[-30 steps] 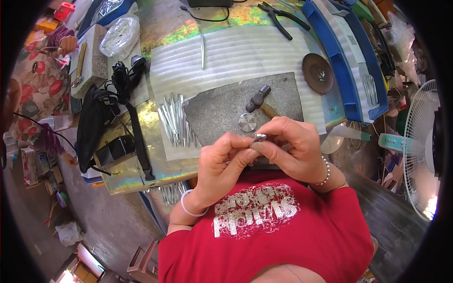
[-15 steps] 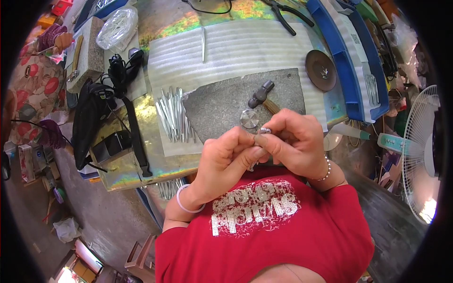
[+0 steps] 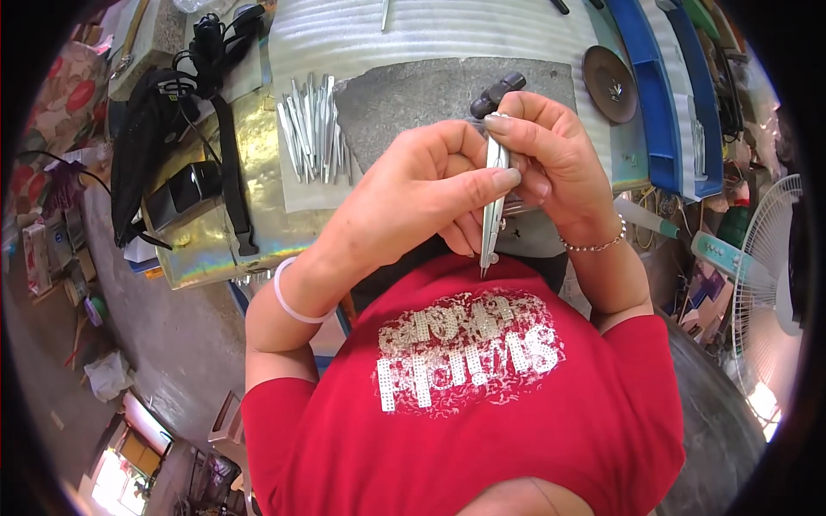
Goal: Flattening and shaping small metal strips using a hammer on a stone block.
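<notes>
My left hand (image 3: pixel 439 185) grips the middle of what looks like a slim silver drawing compass (image 3: pixel 491 215), its thumb laid across it. The narrow tip points down toward my red shirt, and small screws or rivets show along the lower part. Thumb and fingers of my right hand (image 3: pixel 551 150) are closed on the compass's upper end. Just beyond my hands, a hammer (image 3: pixel 495 96) lies on a grey stone slab (image 3: pixel 379 103), its handle hidden. A bundle of slim silver metal strips (image 3: pixel 311 129) lies left of the slab.
At the right, a brown round dish (image 3: pixel 602 103) holds a few small bits beside a blue tray (image 3: pixel 647 95). A black strap bag (image 3: pixel 159 138) with cables lies at the table's left. A white fan (image 3: pixel 770 258) stands at far right.
The compass has come into clear view, held upright between both hands. My right hand has shifted up to its top end. The table appears higher in the picture.
</notes>
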The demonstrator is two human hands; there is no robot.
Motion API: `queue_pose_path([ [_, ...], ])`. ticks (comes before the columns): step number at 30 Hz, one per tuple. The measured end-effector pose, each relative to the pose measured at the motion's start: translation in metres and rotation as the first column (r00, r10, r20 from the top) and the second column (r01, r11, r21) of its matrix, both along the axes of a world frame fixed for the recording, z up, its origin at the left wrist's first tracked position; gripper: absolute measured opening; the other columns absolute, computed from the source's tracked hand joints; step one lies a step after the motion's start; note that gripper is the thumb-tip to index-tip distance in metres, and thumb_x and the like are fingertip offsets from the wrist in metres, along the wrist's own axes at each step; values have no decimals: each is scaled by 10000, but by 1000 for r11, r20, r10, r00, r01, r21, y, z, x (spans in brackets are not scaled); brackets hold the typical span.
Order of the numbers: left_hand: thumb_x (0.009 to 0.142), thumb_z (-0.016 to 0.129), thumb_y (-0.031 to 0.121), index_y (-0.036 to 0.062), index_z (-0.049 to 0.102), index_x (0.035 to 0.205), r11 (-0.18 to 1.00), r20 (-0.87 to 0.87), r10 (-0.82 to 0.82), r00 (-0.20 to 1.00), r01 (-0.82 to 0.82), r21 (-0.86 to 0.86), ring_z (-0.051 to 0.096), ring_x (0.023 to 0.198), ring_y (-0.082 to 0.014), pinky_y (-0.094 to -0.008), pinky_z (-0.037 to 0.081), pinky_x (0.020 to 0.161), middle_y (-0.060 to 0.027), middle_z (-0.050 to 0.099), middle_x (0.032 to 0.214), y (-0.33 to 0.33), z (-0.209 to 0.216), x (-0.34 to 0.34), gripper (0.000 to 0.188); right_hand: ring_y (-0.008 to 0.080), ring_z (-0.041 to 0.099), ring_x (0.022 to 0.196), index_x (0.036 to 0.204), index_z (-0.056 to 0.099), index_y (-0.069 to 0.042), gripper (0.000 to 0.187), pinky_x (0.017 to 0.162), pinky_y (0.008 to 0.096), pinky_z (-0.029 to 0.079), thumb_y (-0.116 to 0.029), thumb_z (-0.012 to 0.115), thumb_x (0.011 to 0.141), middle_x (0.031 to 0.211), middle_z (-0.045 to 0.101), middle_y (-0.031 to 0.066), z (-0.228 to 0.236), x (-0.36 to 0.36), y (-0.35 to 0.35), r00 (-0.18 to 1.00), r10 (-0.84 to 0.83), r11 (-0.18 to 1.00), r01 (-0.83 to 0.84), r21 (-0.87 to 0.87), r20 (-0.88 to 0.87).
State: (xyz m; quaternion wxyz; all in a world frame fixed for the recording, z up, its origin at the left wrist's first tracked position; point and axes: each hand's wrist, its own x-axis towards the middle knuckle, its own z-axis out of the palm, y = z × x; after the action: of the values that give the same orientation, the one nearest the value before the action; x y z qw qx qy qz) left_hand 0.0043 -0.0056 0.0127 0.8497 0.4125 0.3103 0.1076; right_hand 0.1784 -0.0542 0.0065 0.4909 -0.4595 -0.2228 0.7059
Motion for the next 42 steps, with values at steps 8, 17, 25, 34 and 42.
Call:
queue_pose_path([
  [8,877,639,203,23,514,886,993,-69,-110,992,113,37,583,481,-72,-170,458,406,-16,590,633,-2,11,1,220,28,409,372,768,547,-52,141,338,172,307,-120,594,882,583,535,-3,0,-6,-20,994,-105,994,106,18,-15],
  [17,883,633,198,31,488,843,959,-99,-224,970,237,157,570,468,-54,-162,451,406,-4,576,611,2,14,7,225,28,423,386,789,530,-53,139,356,181,343,-130,586,890,598,545,2,1,-7,-31,985,-163,985,159,63,58],
  [25,901,581,126,9,518,968,989,47,120,992,-124,81,648,633,-139,-203,531,521,-92,634,795,6,14,6,150,38,487,453,871,543,-52,160,389,171,355,-201,530,927,704,606,41,17,45,21,936,-148,972,78,220,320],
  [34,886,559,15,63,521,970,790,274,614,741,-575,-213,620,734,-146,-253,539,622,-83,614,881,-24,-5,-11,104,270,576,641,843,574,-7,177,605,366,459,-170,603,778,721,579,134,-83,168,143,-224,-202,891,-447,83,953],
  [42,874,585,22,61,489,855,726,293,661,690,-491,-481,647,816,-190,-269,575,702,-131,611,940,-25,-20,1,105,67,553,711,1159,562,5,392,604,209,453,-25,674,784,899,590,36,25,48,8,832,175,813,-424,399,527],
])
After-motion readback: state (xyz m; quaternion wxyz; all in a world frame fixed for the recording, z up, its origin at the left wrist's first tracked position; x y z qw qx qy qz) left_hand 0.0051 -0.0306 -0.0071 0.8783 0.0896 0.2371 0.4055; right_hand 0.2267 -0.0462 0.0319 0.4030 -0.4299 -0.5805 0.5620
